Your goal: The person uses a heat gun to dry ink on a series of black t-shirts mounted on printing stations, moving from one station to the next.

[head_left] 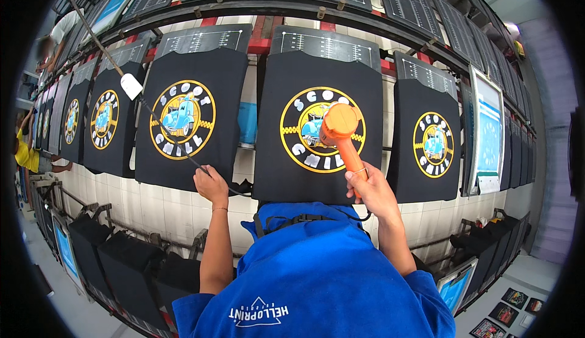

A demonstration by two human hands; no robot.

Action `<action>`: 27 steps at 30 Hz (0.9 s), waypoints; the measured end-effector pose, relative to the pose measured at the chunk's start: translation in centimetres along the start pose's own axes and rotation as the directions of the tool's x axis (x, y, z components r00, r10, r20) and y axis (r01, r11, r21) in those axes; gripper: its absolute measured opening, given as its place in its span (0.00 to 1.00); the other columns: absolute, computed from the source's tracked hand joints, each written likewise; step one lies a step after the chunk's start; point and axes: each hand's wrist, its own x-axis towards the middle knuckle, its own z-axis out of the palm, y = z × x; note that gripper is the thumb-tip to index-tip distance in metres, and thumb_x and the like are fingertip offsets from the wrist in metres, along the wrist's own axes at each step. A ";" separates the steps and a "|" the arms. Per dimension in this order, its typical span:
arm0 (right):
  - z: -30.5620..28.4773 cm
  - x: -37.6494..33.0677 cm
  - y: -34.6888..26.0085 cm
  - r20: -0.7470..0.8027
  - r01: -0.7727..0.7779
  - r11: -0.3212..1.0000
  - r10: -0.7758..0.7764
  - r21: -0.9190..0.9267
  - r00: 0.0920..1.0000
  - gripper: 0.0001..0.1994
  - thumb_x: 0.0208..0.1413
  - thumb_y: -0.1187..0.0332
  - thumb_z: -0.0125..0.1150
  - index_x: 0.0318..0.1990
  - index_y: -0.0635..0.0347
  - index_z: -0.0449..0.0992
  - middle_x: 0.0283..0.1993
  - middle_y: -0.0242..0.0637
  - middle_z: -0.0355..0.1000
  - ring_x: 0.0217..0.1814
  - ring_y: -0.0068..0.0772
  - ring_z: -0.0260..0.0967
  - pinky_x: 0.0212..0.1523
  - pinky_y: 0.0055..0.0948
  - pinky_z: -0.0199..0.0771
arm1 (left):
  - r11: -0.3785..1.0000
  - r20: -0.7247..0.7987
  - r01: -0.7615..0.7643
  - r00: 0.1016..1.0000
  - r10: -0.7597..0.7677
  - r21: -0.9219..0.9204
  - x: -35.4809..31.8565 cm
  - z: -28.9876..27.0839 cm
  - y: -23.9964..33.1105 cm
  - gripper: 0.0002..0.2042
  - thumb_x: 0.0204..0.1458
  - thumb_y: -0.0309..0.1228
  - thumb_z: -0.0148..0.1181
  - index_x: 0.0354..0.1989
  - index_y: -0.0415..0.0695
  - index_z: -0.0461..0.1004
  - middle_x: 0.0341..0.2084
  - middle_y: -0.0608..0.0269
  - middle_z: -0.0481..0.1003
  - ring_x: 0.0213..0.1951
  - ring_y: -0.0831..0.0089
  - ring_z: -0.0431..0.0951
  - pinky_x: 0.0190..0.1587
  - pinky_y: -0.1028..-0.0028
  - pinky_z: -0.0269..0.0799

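My right hand (373, 193) is wrapped round the handle of an orange hair dryer (340, 121). The dryer's head covers part of the round yellow, white and blue scooter print on a black T-shirt (277, 131), which is stretched over a board in front of me. To the left, my left hand (211, 185) is closed on a black power cord (163, 126). That cord runs up to a white plug or socket piece (131, 86) hanging on a line from above. Beside my left hand lies another printed black T-shirt (225, 106) on its board.
Several more printed shirts (434, 173) line the row on both sides. A framed screen (487, 131) stands at the right. Metal rails (286, 14) cross behind the boards, and another row of black shirts (131, 259) is behind me. Two people, one in a yellow shirt (25, 157), are at far left.
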 end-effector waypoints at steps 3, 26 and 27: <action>-0.3 -0.5 -0.4 -0.012 -0.029 0.998 0.030 0.057 0.999 0.16 0.61 0.60 0.59 0.46 0.64 0.71 0.27 0.27 0.68 0.24 0.16 0.68 0.21 0.16 0.66 | 1.000 -0.044 -0.011 0.999 0.010 -0.008 -0.1 0.4 -0.7 0.12 0.58 0.34 0.50 0.33 0.36 0.73 0.29 0.49 0.74 0.37 0.50 0.73 0.40 0.56 0.67; -3.6 3.2 -0.5 -0.122 0.157 0.973 -0.138 0.171 0.983 0.13 0.60 0.59 0.59 0.39 0.61 0.71 0.26 0.27 0.67 0.25 0.17 0.67 0.20 0.18 0.65 | 0.956 0.134 0.005 0.990 0.036 -0.293 -0.1 -0.7 -1.6 0.14 0.61 0.33 0.45 0.30 0.35 0.71 0.26 0.51 0.72 0.33 0.57 0.72 0.40 0.62 0.66; -3.2 3.7 0.0 -0.158 0.169 0.976 -0.147 0.137 0.976 0.14 0.60 0.59 0.60 0.41 0.62 0.71 0.26 0.25 0.66 0.24 0.14 0.66 0.20 0.16 0.65 | 0.920 0.231 0.053 0.972 0.042 -0.388 -0.2 -1.7 -1.2 0.14 0.61 0.32 0.45 0.29 0.35 0.70 0.24 0.53 0.70 0.32 0.60 0.71 0.39 0.64 0.66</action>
